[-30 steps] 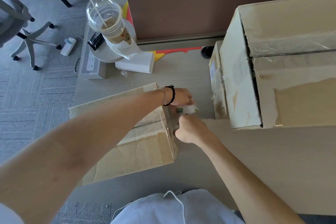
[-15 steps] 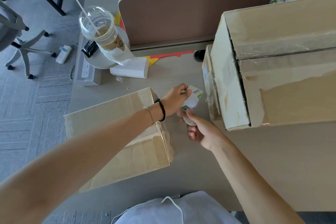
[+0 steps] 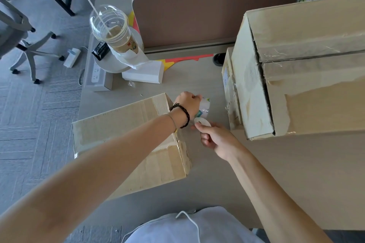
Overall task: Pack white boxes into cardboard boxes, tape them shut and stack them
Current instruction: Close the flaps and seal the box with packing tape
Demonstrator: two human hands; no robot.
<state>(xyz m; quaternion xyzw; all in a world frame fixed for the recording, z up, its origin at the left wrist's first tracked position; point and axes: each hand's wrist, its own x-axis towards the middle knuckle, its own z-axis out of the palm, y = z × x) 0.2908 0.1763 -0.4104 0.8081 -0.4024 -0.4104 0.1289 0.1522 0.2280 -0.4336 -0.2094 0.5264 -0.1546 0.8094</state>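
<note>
A closed cardboard box (image 3: 122, 130) lies on the desk at the left, its flaps taped. My left hand (image 3: 188, 103) reaches across its far right corner and grips a roll of clear tape (image 3: 204, 107) just past the box. My right hand (image 3: 214, 137) is beside it, pinching a small white oval tool (image 3: 202, 121) against the tape below the roll. A stack of larger taped cardboard boxes (image 3: 308, 69) stands at the right. One white box (image 3: 143, 72) lies near the back left.
A plastic cup with a straw (image 3: 114, 29) sits on a white round stand behind the white box. A power strip (image 3: 96, 73) lies at the desk's left edge. A brown divider panel (image 3: 197, 14) closes the back. An office chair (image 3: 17, 35) stands on the floor left.
My left hand has lifted the tape roll off the box's corner and moved it right and away. My right hand has come up under it with the white tool.
</note>
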